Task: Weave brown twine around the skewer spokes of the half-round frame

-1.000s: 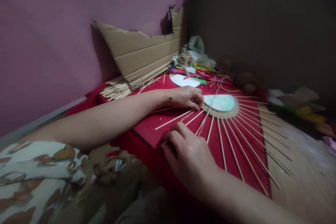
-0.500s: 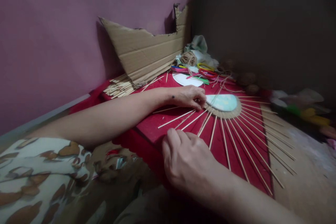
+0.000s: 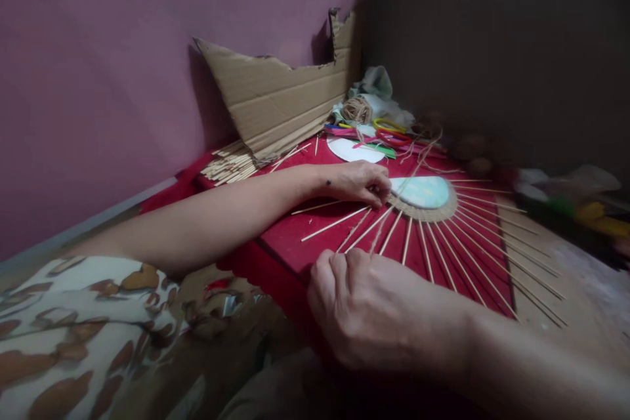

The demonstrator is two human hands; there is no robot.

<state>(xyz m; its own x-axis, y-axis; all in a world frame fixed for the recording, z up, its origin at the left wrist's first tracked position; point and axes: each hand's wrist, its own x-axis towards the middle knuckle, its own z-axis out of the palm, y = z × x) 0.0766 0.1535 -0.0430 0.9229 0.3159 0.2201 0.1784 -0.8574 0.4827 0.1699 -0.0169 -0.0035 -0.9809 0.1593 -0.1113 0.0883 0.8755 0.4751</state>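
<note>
A round piece with a pale blue-green disc [image 3: 423,191] in its middle lies on a red surface. Around the disc runs a woven jute twine band [image 3: 433,214], and thin wooden sticks [image 3: 475,259] fan out from it. At the band's left edge my left hand [image 3: 367,182] is closed, its fingertips pinching the rim; what exactly is between them is hidden. Nearer to me, my right hand [image 3: 364,302] is closed in a fist. Strands of jute twine [image 3: 378,236] run from the band down to its fingers, which are partly hidden from view.
A torn cardboard sheet [image 3: 290,95] leans on the pink wall, over a bundle of sticks [image 3: 229,164]. Behind the work lie a white disc [image 3: 352,149], a twine ball [image 3: 357,109] and scissors with yellow handles [image 3: 388,125]. Some sticks overhang the red board's right edge.
My right hand has drawn slightly down and toward me with the twine. My left hand stays at the band's edge. The whole view has shifted a little.
</note>
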